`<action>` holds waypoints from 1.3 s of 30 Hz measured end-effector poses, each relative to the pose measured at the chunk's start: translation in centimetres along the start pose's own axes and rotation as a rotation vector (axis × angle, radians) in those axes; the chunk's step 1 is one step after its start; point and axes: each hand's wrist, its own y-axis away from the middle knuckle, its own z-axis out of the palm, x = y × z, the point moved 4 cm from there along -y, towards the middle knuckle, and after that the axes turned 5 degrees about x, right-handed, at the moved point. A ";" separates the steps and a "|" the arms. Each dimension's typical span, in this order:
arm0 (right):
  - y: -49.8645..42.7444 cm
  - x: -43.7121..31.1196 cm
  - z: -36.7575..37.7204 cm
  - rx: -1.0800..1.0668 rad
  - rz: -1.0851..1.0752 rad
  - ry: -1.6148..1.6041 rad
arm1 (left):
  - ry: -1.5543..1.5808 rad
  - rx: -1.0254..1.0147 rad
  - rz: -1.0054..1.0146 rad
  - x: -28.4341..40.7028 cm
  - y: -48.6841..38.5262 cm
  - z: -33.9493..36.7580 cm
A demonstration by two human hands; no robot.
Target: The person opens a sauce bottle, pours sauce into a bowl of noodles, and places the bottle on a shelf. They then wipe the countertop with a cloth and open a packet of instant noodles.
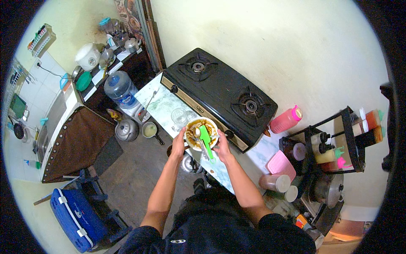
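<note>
A white bowl (191, 145) is held between my two hands at the front edge of the counter. My left hand (178, 144) grips its left side, and my right hand (224, 148) grips the right. Brown sauce or food residue coats the bowl's inside. Across it lie a bright green spatula or knife-shaped utensil (205, 136) and a metal spoon (197, 132), with other metal cutlery partly hidden beneath. Just beyond the bowl, a clear drinking glass (179, 115) stands on the marble-patterned counter (165, 108). Farther left on that counter rests a fork (153, 96).
A black two-burner gas stove (219, 95) sits behind the bowl. To its right are a pink bottle (285, 121), a pink container (281, 165) and a black condiment rack (347, 139). A kettle (126, 129), saucepan (150, 130) and water jug (120, 89) stand at left, near a blue cooler (77, 219).
</note>
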 end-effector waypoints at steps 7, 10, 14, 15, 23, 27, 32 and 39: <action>-1.7 0.1 1.6 0.023 0.078 0.052 | -0.147 0.094 -0.063 -0.7 -3.6 -0.8; -2.5 0.8 1.0 0.136 -0.017 0.115 | -0.142 0.078 -0.071 -0.6 -3.5 -0.8; -3.9 2.5 -1.2 0.197 0.057 0.180 | -0.206 0.121 -0.040 -0.2 -3.4 -1.1; -4.3 2.6 -1.3 0.150 0.023 0.185 | -0.245 0.132 -0.001 -0.2 -3.5 -1.3; -3.4 3.8 -2.0 0.293 0.022 0.135 | -0.494 0.235 0.101 -5.9 -6.4 -4.3; -3.9 4.3 -1.3 0.095 0.080 0.004 | -0.072 0.070 0.135 -9.9 -8.3 -3.7; -4.0 5.1 -1.1 0.030 0.119 -0.048 | 0.032 -0.027 0.109 -10.7 -9.2 -3.3; -0.4 5.6 -4.3 0.033 0.020 -0.026 | -0.109 -0.062 0.009 -10.9 -5.0 -2.7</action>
